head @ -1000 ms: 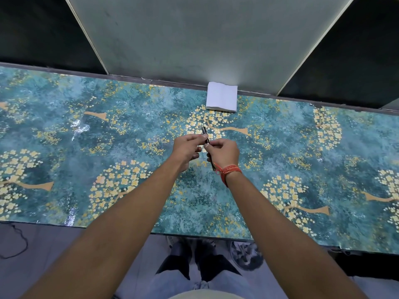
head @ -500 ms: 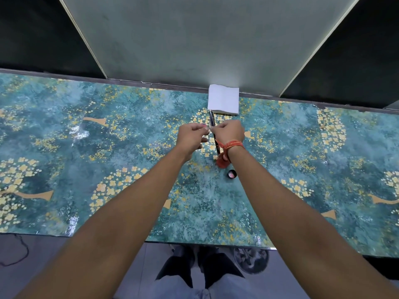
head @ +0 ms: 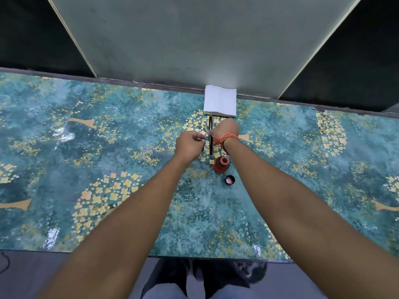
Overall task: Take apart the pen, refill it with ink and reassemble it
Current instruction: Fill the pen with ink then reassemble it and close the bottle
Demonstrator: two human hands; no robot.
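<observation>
A slim black pen [head: 210, 145] is held roughly upright over the table. My right hand [head: 224, 129] is closed around its middle, with an orange thread band on the wrist. My left hand [head: 190, 145] is curled just left of it, fingertips pinched against the pen's side. An open red ink bottle [head: 221, 165] stands on the table right below the hands. Its black cap [head: 230, 180] lies upside down a little nearer to me, showing a pink inside. The hands hide the pen's middle.
A folded white tissue [head: 220, 103] lies at the far edge of the table, just beyond the pen's top end. The table [head: 108, 147] has a glossy teal cloth with yellow flowers. A pale wall panel rises behind it.
Both hands have carried the pen away from me toward the tissue. The ink bottle and its cap, hidden under my wrist a second ago, now show.
</observation>
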